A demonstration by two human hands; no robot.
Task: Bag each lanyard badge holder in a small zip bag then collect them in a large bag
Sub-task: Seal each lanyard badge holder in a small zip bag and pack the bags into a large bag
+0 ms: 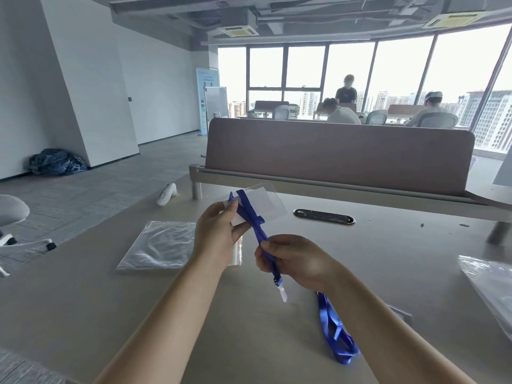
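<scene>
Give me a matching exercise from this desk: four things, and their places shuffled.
Things:
1. badge holder
2. blue lanyard loop
3. flat clear bag
4. black cable slot

Places:
A. flat on the desk, left of the left hand
B. set into the desk, beyond the right hand
C. pinched in the left hand
D. on the desk beside the right forearm

Pairs: 1-C, 2-D, 3-A, 4-B

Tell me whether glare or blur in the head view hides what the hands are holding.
Head view: windows blown out, table evenly lit; left hand, right hand, blue lanyard and badge holder read clearly; clear clip strap under the right hand is smeared; flat bag shows sheen; fisheye bends the frame edges.
</scene>
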